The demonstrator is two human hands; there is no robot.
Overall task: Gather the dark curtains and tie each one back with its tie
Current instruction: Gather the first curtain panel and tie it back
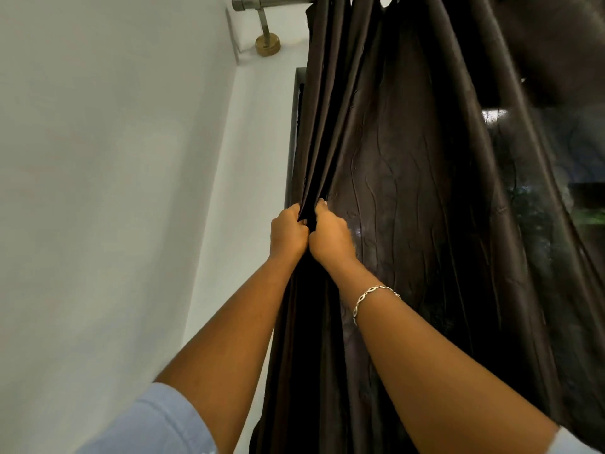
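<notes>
Dark brown cloth fills the right half of the view. The curtain (409, 191) hangs from a metal rod (275, 1) at the top, and its left edge is drawn into tight pleats beside the white wall (114, 158). My left grip (288, 235) and my right grip (330, 239) are raised side by side with knuckles touching. Both are clenched on the same narrow bundle of pleats, which runs up between them. My fingertips are buried in the folds, so only the backs of the hands and one right thumbnail show.

Below my hands the gathered cloth drops behind my forearms, and its lower end is cut off by the bottom edge. Whether a tie hangs among those folds I cannot tell.

The rod shows only its left end cap and its bracket (267, 44); the rest is hidden behind the curtain top. A strip of dark window frame (296, 126) peeks out left of the cloth. At far right, blurred greenery shows through the glass (582, 198), and the upper right of the curtain is smeared.

A chain bracelet (373, 298) sits on my right wrist. A pale blue sleeve (157, 421) covers my left upper arm, partly out of frame.
</notes>
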